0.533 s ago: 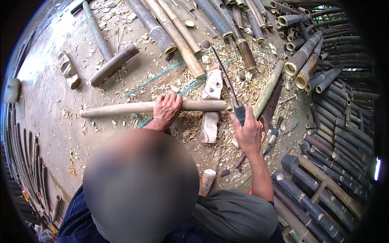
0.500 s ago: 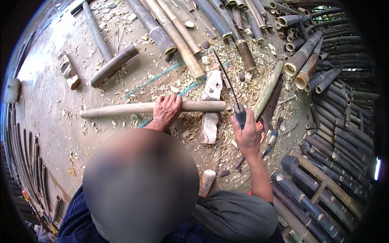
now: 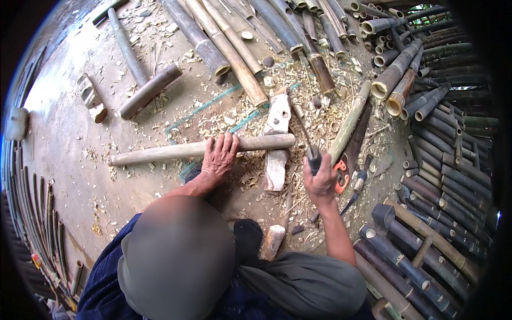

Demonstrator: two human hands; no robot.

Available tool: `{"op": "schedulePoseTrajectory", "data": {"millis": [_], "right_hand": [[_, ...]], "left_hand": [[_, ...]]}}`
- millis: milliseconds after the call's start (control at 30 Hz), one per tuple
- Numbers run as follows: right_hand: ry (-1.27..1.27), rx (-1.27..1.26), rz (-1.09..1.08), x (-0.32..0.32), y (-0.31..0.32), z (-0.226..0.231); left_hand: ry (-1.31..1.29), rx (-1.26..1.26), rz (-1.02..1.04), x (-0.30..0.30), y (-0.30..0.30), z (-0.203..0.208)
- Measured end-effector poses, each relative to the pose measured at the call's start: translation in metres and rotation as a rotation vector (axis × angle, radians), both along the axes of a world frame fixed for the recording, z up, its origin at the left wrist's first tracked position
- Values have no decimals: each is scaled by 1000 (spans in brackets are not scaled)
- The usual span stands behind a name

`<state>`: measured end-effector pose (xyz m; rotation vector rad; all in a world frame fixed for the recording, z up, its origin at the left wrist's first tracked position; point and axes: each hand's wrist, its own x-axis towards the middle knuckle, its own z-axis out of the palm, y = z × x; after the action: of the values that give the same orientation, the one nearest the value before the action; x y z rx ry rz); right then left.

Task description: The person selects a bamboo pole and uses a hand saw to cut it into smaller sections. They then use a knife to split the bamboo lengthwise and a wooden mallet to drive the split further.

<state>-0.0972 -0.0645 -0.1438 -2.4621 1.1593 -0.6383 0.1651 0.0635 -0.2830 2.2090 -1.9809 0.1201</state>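
My left hand (image 3: 217, 159) is closed over the top of a pale, smooth bamboo pole (image 3: 165, 152) that lies across in front of me. Its right end rests on a whitish wooden block (image 3: 276, 173) with holes in it. In my right hand (image 3: 321, 184) is a long knife (image 3: 314, 161), gripped by its dark handle. The narrow blade points up and away, to the right of the pole's end and apart from it; I see it nearly edge-on.
Wood chips cover the ground around the block. An orange-handled saw (image 3: 341, 178) lies beside my right hand, near a green bamboo length (image 3: 349, 125). A wooden mallet-shaped piece (image 3: 151, 92) lies at the far left. Stacked bamboo (image 3: 453, 178) lines the right.
The knife has tilted, so its blade looks shorter, and my right hand has come slightly lower. The pole's left end has shifted a little nearer. My head has moved back, uncovering the left forearm.
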Motion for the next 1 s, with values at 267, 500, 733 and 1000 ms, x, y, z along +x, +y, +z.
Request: {"op": "schedulePoseTrajectory", "data": {"millis": [267,500,733,1000], "right_hand": [[226,421,-348,-11,-2,-9],[52,637,-769,-41,81,-79],[-173,567,-703,-1,106,-115],[154,689,-418,-89,74,-40]], "left_hand": [[387,9,37,15,11,12],[448,367,92,127,41,39],[1116,-139,365,207,-66,190],[1757,-710,81,242,-63,286]]}}
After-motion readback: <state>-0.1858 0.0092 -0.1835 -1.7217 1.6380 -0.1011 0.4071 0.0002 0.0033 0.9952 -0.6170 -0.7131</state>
